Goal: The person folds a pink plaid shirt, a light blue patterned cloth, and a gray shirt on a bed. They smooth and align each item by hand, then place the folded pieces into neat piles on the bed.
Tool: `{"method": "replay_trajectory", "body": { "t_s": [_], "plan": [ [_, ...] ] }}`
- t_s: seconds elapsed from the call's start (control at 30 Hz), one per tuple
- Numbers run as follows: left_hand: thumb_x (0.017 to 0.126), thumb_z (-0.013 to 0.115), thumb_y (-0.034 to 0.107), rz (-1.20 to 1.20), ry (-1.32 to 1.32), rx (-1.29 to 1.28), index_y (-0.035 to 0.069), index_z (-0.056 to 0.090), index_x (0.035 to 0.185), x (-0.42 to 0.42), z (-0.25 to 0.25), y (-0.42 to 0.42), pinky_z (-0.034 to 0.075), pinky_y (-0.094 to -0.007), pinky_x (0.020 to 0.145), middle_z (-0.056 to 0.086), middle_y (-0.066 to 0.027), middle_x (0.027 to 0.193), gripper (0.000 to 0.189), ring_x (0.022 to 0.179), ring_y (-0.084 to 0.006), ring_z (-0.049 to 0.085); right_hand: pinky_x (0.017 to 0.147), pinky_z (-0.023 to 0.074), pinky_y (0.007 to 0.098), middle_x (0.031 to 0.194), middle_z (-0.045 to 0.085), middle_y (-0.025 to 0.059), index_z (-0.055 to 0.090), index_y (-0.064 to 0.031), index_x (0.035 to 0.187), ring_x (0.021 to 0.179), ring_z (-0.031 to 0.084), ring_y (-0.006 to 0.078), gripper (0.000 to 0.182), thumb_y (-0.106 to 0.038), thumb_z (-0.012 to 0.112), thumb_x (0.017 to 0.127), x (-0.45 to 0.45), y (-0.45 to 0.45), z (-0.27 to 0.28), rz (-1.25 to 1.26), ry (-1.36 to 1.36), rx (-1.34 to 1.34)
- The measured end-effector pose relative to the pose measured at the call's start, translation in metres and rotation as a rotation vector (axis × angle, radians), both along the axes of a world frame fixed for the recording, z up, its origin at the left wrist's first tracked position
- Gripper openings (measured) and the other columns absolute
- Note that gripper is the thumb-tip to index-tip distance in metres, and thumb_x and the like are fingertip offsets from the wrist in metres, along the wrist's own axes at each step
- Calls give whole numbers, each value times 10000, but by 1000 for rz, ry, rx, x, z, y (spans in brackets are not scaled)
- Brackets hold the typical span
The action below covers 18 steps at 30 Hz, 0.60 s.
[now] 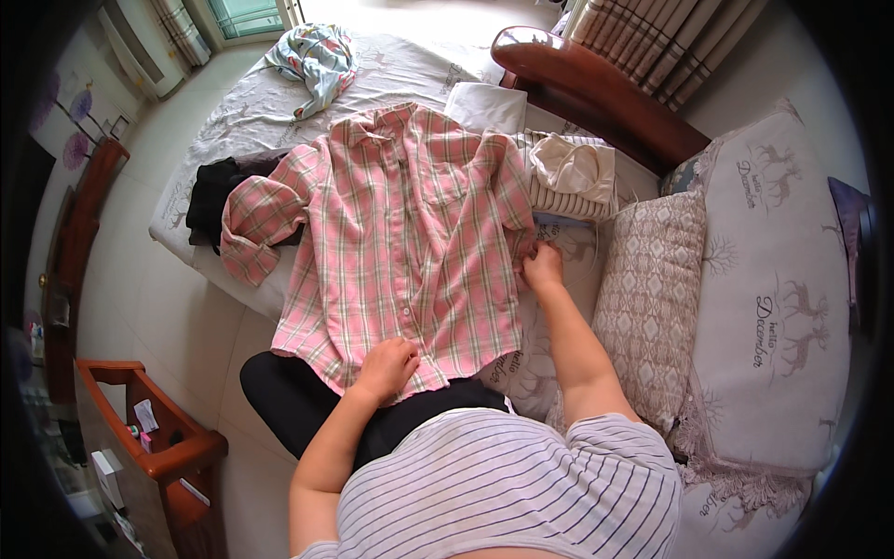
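Observation:
A pink plaid button-front shirt lies spread face up over the bed and my lap, its collar away from me. My left hand rests on its lower hem near the button placket, fingers curled; whether cloth is pinched there cannot be told. At the cuff of the sleeve on the right, my right hand has its fingers closed on the cloth. The other sleeve lies bent to the left, partly over dark folded clothes.
Beyond the shirt are a crumpled light-blue patterned cloth and a folded white cloth. Striped folded clothes carry a cream garment. A patterned pillow lies right, below the wooden headboard. A wooden bedside cabinet stands lower left.

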<state>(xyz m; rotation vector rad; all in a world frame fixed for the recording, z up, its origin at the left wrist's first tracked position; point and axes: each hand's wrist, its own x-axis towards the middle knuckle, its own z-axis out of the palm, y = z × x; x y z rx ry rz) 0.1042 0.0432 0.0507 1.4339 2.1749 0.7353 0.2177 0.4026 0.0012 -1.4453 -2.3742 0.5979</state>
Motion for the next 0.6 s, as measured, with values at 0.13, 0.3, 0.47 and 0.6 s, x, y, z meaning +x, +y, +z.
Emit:
{"method": "replay_trajectory", "body": {
  "t_s": [0.13, 0.3, 0.47, 0.6],
  "plan": [
    [827, 649, 207, 51, -57, -10, 73, 632, 832, -2, 4, 1, 488, -441, 722, 605, -113, 816, 135, 831, -322, 601, 637, 501, 336, 704, 646, 67, 620, -42, 832, 648, 616, 190, 235, -253, 721, 825, 1, 26, 13, 7, 508, -412],
    [843, 630, 218, 69, -75, -54, 76, 649, 875, -2, 4, 0, 484, -414, 745, 620, -106, 858, 147, 854, -311, 603, 521, 387, 202, 683, 561, -34, 584, -28, 820, 598, 455, 21, 196, -178, 681, 899, -8, 11, 128, 149, 867, -285],
    [837, 634, 215, 79, -93, -37, 78, 651, 875, -1, 4, -1, 485, -414, 747, 626, -107, 864, 144, 854, -311, 606, 550, 412, 190, 691, 563, -55, 600, -13, 873, 613, 506, 30, 199, -192, 683, 898, -27, -24, 215, 257, 940, -164],
    [856, 629, 261, 111, -134, -10, 89, 655, 881, -2, 3, 0, 494, -406, 726, 643, -94, 858, 176, 835, -294, 615, 531, 441, 232, 652, 570, -8, 610, -51, 893, 567, 535, 74, 141, -171, 682, 876, -47, -79, 223, 340, 952, -147]
  ]
}}
